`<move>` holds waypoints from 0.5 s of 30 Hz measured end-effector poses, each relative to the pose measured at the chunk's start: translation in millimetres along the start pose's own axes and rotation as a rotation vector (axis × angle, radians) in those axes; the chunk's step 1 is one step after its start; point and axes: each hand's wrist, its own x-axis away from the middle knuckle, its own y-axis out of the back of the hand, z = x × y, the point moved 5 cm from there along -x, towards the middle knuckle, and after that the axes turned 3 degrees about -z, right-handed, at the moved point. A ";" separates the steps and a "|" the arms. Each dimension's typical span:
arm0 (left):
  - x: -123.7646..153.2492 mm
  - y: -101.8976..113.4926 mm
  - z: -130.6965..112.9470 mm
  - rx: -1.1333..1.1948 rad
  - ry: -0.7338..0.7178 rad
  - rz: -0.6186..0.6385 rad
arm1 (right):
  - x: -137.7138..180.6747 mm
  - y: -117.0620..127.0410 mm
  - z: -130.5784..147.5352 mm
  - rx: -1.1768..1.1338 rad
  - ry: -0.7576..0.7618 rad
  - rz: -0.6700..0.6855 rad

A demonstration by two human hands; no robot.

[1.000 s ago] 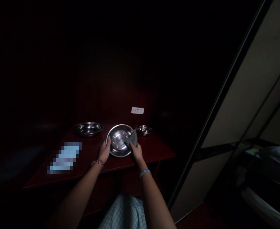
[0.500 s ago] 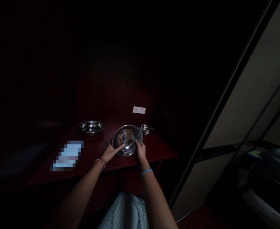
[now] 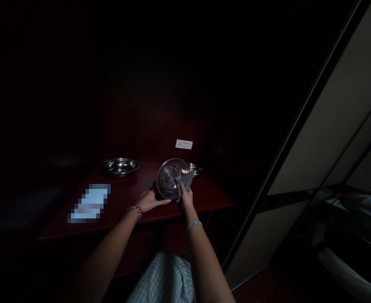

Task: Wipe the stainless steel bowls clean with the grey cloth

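Note:
A shiny metal bowl [image 3: 169, 174] is held up over the front of the dark red table, tipped steeply. My left hand [image 3: 150, 200] is at its lower left edge, thumb stretched along the near side, the other fingers partly hidden behind. My right hand [image 3: 186, 197] grips a grey cloth [image 3: 185, 182] and presses it against the bowl's right side. Part of the cloth hangs below the bowl's edge. Behind the bowl, to the right, stands a smaller metal bowl [image 3: 196, 169], partly covered by the held one.
A wide, shallow metal bowl [image 3: 121, 167] stands at the table's back left. Nearer lies a bright, pixelated rectangle [image 3: 89, 203]. The red table [image 3: 116, 225] meets a dark wall with a white socket plate [image 3: 184, 144]. Pale panels [image 3: 324, 126] rise at the right.
The held bowl has risen slightly to the right and turned more on its edge. My left thumb has moved from its inner face to below its lower edge. The cloth stays at its right side.

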 end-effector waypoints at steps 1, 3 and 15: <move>0.2 -0.3 -2.4 0.002 -0.030 0.014 | 0.1 -1.1 -0.6 0.035 -0.001 0.024; 0.6 -0.9 -5.3 0.036 -0.066 0.031 | 0.2 -2.4 -1.7 0.068 -0.005 0.052; -2.9 3.6 5.8 0.143 0.074 -0.030 | 6.5 -7.7 4.4 0.040 -0.044 0.115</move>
